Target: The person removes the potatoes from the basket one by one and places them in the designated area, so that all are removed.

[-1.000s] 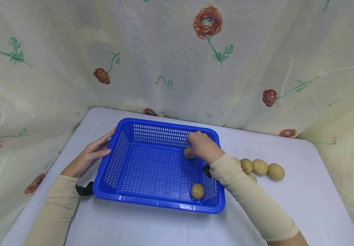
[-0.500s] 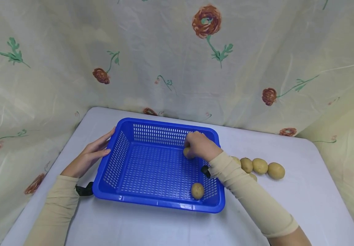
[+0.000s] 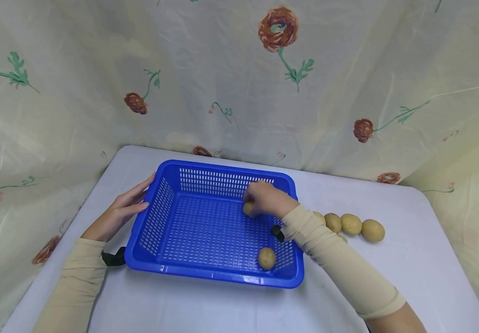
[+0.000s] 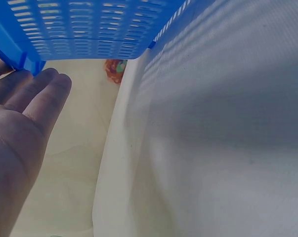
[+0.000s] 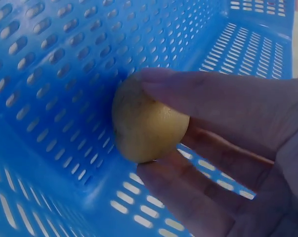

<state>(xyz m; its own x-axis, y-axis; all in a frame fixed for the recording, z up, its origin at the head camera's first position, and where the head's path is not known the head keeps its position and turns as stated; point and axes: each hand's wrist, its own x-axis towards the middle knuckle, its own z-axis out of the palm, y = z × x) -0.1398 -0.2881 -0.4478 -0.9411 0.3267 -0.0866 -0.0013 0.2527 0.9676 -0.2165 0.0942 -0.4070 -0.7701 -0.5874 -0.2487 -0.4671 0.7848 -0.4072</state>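
Note:
A blue plastic basket with slotted walls stands on the table. My left hand is at its left side, its fingers fairly straight against the rim; in the left wrist view, the left fingertips meet the rim from below. Inside the basket, near the back right, my right hand holds a potato between thumb and fingers. Up close in the right wrist view, that potato is yellow-brown and close to the slotted basket surface. Another potato lies in the basket's front right corner.
Right of the basket, several potatoes lie on the white-covered table, some partly hidden by the right sleeve. A flower-patterned curtain hangs behind the table and along its sides.
My right hand has shifted slightly left inside the basket, carrying the held potato with it. The left hand and the basket have stayed in place.

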